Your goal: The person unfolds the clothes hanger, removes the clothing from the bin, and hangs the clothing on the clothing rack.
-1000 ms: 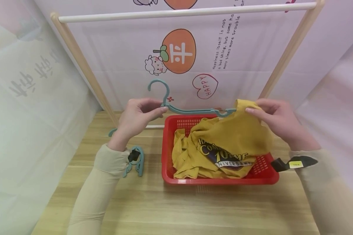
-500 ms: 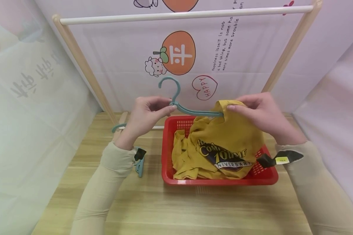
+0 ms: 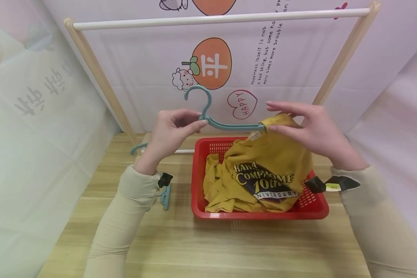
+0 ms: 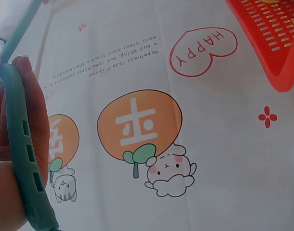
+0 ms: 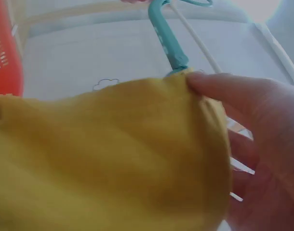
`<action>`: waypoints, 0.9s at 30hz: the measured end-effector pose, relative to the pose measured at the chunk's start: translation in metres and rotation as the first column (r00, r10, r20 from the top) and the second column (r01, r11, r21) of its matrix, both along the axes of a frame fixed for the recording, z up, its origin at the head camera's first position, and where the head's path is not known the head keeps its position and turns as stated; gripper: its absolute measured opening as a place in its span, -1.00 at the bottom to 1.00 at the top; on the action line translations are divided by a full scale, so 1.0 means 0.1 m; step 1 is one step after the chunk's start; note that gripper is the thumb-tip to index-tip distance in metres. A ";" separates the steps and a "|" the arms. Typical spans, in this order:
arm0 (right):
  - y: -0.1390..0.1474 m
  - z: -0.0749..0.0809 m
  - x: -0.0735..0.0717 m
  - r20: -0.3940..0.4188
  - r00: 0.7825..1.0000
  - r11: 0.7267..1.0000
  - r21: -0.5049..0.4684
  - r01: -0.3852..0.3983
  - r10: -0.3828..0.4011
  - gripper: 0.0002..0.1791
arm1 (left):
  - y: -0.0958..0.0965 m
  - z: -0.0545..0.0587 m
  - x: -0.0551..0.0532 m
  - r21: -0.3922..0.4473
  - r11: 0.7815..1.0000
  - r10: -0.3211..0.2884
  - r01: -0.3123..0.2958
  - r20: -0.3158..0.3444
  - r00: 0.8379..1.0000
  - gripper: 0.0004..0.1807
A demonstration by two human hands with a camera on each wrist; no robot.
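Note:
A blue-green clothes hanger [image 3: 229, 126] is pinched by my left hand [image 3: 173, 129] just below its hook, thumb in front. Its free arm runs into the neck opening of a yellow T-shirt [image 3: 274, 154], which hides that arm's tip. My right hand [image 3: 316, 129] holds the shirt's shoulder, thumb on the front and fingers behind the cloth, the index finger raised. The lower part of the shirt, with a dark printed badge, lies in a red basket [image 3: 257, 215]. In the right wrist view the cloth [image 5: 113, 154] hangs from thumb and fingers.
A rack with a white rod [image 3: 222, 18] and wooden posts [image 3: 97, 75] stands behind the basket. Another folded hanger [image 3: 165, 197] lies on the wooden table [image 3: 194, 247] beside the left sleeve. A further blue-green hook [image 3: 138, 148] shows behind the left wrist.
My right hand has moved left, drawing the shirt over the hanger's free arm, and its index finger has lifted. The left hand and hanger have shifted slightly right.

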State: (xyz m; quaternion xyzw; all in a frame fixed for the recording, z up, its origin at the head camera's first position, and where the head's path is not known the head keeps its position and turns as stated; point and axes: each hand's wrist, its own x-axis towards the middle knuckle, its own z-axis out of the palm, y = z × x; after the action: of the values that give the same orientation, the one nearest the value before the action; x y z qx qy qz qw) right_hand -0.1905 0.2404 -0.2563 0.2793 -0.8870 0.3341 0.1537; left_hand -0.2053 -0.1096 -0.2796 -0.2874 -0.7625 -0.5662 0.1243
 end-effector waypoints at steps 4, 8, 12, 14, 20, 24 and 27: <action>0.03 0.01 0.01 -0.007 1.000 0.999 0.042 -0.008 0.008 -0.76 | -0.01 0.00 0.00 0.004 1.000 0.003 -0.003 0.006 1.000 -0.81; 0.02 0.01 0.02 -0.017 1.000 0.997 0.076 -0.001 0.002 -0.87 | -0.01 -0.01 0.00 -0.011 1.000 0.005 -0.005 0.037 0.999 -0.78; -0.05 0.01 0.02 -0.006 1.000 0.999 0.032 -0.013 0.013 -0.89 | 0.01 -0.03 0.00 -0.026 1.000 0.017 -0.016 0.051 0.999 -0.75; -0.11 0.02 0.01 0.014 1.000 1.000 0.005 -0.018 0.018 -0.90 | 0.04 -0.03 -0.01 -0.035 0.999 0.018 -0.017 0.043 0.999 -0.75; -0.37 0.06 0.00 0.084 0.995 0.998 -0.032 -0.059 0.062 -0.92 | 0.15 -0.03 -0.01 -0.058 0.998 0.003 -0.002 0.012 1.000 -0.78; -0.55 0.05 -0.02 0.099 0.991 0.992 -0.088 -0.086 0.094 -0.91 | 0.21 -0.04 -0.01 -0.055 0.998 -0.010 0.009 -0.014 1.000 -0.80; -0.63 0.04 -0.04 0.091 0.990 0.989 -0.111 -0.093 0.103 -0.90 | 0.25 -0.04 0.00 -0.038 0.999 -0.029 0.027 -0.030 0.999 -0.81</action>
State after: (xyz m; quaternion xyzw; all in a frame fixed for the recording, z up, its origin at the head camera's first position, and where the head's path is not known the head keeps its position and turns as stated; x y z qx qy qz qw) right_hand -0.1945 0.1770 -0.2525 0.2974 -0.8595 0.4013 0.1086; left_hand -0.2054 -0.0848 -0.2841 -0.3089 -0.7668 -0.5492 0.1224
